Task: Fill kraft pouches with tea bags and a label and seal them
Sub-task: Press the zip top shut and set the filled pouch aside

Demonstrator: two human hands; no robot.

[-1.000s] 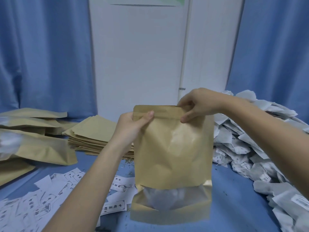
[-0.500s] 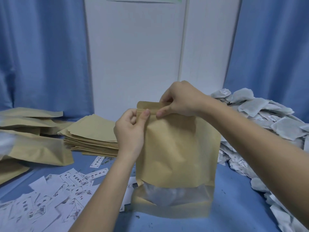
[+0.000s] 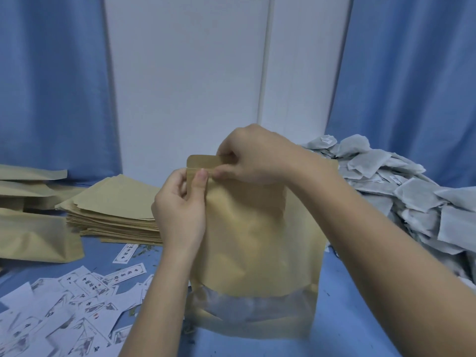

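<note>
Left hand and right hand pinch the upright tan kraft pouch along its top strip, apparently pressing the seal closed.

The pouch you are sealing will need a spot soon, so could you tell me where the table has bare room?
Bare blue table shows between the standing pouch and the tea bag pile. A narrower strip lies before the flat pouch stack. The near left is crowded with scattered labels; filled pouches occupy the far left.
</note>
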